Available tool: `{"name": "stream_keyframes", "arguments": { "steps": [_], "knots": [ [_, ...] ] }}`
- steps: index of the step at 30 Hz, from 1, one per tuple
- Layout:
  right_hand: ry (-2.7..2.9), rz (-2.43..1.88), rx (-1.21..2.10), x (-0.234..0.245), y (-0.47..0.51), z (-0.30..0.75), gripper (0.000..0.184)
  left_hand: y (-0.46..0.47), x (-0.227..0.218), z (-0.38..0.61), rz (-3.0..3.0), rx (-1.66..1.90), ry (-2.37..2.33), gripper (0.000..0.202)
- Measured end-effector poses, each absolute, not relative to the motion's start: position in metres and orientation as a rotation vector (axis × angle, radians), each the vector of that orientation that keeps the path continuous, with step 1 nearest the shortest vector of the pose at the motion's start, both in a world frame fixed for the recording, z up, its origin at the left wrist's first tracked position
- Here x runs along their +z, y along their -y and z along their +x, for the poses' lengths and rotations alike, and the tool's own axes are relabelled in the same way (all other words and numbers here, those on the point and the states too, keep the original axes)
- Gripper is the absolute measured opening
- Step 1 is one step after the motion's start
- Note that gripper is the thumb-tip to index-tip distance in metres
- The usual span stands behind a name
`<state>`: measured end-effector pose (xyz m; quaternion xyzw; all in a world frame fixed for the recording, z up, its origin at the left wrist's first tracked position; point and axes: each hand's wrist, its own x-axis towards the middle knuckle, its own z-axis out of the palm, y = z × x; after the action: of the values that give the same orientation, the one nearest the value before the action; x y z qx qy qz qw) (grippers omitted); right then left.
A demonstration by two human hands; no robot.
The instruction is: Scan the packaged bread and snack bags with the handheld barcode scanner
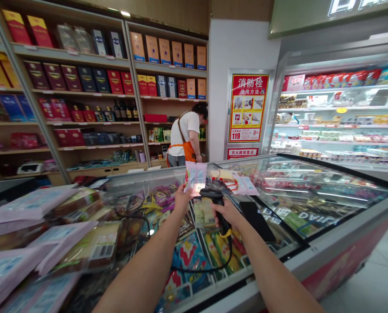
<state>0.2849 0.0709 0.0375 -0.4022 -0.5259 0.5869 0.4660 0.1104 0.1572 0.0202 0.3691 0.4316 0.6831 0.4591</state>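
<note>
My left hand (182,201) grips a pink plastic food packet (196,176) by its lower left edge, holding it upright above the freezer's glass. In my right hand (228,211) is a black barcode scanner (217,196), its head turned toward the packet and a bright light patch showing on the packet's lower part. From the scanner's handle a black cable (210,270) loops down and runs off to the left. Just right of my right hand, a dark phone-like slab (257,221) lies on the glass. More pink packets (246,185) rest on the glass behind it.
Pink packets and clear-wrapped food trays (92,248) are piled at the left. The chest freezer (298,265) spans the front, holding bagged frozen food. Behind it stands a person in an orange apron (189,150), beside shelves (92,93) of boxes. A lit refrigerated display (340,111) stands right.
</note>
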Motion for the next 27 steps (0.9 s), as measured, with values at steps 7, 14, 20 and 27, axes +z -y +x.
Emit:
{"name": "stream_keyframes", "arguments": {
  "steps": [7,14,20,27],
  "knots": [
    [1.305,-0.986,1.424,0.031,-0.075,0.285,0.03,-0.161,0.015,0.108,0.91,1.681,-1.022,0.038],
    [1.276,-0.956,1.473,0.03,-0.075,0.284,0.03,-0.15,0.015,0.111,0.833,1.675,-1.019,0.037],
    [1.356,-0.853,1.528,0.05,-0.059,0.257,0.037,-0.114,0.037,0.082,0.728,1.741,-1.012,0.038],
    [1.664,-0.687,1.635,0.093,-0.025,0.182,0.039,-0.024,0.064,-0.011,0.687,2.052,-1.09,0.036]
  ]
}}
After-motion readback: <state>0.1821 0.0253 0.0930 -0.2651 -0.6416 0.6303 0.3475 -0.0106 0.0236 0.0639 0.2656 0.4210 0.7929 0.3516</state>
